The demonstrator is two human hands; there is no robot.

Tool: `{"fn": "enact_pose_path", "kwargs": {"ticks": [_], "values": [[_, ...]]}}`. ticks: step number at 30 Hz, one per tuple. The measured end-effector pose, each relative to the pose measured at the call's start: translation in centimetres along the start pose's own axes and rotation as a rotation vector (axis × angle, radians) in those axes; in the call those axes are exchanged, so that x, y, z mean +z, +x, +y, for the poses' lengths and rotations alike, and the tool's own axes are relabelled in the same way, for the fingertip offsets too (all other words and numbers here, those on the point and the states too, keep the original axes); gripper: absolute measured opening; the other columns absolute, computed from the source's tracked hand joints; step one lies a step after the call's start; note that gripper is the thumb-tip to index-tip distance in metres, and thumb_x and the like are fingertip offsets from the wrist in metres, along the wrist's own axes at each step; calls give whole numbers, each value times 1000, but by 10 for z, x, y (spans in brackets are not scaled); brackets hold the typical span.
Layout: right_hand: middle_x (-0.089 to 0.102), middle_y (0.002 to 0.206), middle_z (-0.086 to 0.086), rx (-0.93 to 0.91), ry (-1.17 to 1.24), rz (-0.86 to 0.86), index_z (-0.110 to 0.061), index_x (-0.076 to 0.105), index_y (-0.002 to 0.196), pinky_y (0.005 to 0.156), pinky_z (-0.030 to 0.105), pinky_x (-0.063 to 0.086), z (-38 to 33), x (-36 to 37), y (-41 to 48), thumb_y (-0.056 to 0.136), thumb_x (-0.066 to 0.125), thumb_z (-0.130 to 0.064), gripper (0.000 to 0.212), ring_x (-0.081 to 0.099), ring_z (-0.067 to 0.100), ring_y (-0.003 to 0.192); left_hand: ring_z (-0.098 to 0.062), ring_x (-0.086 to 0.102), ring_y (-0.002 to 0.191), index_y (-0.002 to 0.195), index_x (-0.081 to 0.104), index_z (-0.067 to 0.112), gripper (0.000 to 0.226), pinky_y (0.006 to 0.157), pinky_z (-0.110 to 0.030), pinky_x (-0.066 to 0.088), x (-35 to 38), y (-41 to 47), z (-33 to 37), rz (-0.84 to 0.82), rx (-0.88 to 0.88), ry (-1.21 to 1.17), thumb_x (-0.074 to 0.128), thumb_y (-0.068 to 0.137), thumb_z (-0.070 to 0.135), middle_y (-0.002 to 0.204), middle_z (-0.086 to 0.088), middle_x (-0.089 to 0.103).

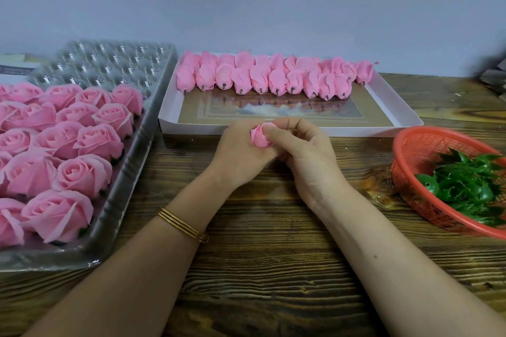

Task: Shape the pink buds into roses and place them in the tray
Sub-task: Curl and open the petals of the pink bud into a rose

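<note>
Shows pink bud (261,137) over wooden table (260,268), between tray (131,172) and red basket (405,172): cupped in curled left hand (241,156), pinched by right hand (304,156). Looks light, soft, crease-prone; suggests gripping the base, teasing petals gently.

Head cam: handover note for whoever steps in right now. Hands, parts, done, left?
Left hand and right hand: both have a grip on one pink bud above the table, shaping under way.
Tray, left: near cells filled with finished roses, far cells unfilled.
White box, ahead: unshaped buds lined along its far side.
Red basket, right: green leaf pieces.
Done: many roses in the tray.
Left: finish this bud, place it in the tray, then work through the box.
</note>
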State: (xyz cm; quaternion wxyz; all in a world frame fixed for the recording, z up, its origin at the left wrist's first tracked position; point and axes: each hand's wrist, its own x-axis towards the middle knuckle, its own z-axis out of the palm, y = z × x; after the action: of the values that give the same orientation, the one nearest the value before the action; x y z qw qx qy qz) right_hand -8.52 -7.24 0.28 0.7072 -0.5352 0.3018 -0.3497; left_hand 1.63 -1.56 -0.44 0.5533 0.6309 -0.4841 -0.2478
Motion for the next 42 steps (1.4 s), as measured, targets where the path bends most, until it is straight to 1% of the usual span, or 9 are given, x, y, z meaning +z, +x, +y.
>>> {"fn": "enact_pose_path", "kwargs": {"ticks": [6,10,13,16,22,27,31,37,42], "values": [[65,88,19,1,3,-8,-10,65,84,76,44,44,0,0,0,79,74,-4,13,58,31,83,-28,70,97,102,76,7,40,88,-50,54,1,1,0,6,-8,40,68,69,29,96,-11,75],[64,80,16,11,25,-30,-7,64,86,64,36,49,-1,-1,0,78,74,-2,14,57,31,76,-11,62,59,87,76,13,18,59,-31,50,0,1,-2,1,2,70,70,72,23,67,3,71],[65,77,13,15,40,-37,-6,63,89,61,36,50,-2,-1,0,77,74,-1,16,58,30,71,-4,58,50,80,74,11,4,55,-23,46,-1,1,-4,9,2,76,72,78,13,55,8,64],[65,76,10,13,46,-46,-6,64,88,58,31,54,-2,-1,-1,77,74,-1,17,64,21,65,-2,61,56,84,75,10,6,57,-26,47,-1,0,-3,-1,13,78,72,79,11,63,7,69],[65,82,11,17,14,-4,-10,65,86,77,41,49,1,-1,1,78,75,-3,14,62,26,82,-34,68,101,103,73,-1,21,91,-53,51,-2,1,1,-54,-17,2,72,82,4,101,-19,73],[63,87,16,42,72,-22,-5,65,89,70,36,48,0,-1,2,86,67,-13,9,59,27,84,-18,68,75,90,72,-4,15,71,-30,56,0,-1,3,-11,-47,-128,77,77,1,84,-9,74],[64,77,5,86,168,-4,-6,66,87,64,23,48,-3,-3,5,90,55,-15,14,60,15,73,-2,59,53,72,71,17,17,52,-13,46,-1,0,3,37,-152,-276,79,77,2,60,9,66],[63,85,17,17,36,-11,9,60,105,68,29,47,-1,-1,2,82,49,14,26,59,24,79,-13,50,62,70,61,10,20,61,-24,40,-2,7,6,187,-294,-506,73,85,15,62,-1,56],[64,79,3,-198,-310,-56,-10,60,87,68,31,53,7,6,-3,73,71,14,30,56,16,69,-15,55,60,68,53,15,26,60,-27,48,3,7,9,202,-300,-633,71,87,13,62,-2,56]]}}
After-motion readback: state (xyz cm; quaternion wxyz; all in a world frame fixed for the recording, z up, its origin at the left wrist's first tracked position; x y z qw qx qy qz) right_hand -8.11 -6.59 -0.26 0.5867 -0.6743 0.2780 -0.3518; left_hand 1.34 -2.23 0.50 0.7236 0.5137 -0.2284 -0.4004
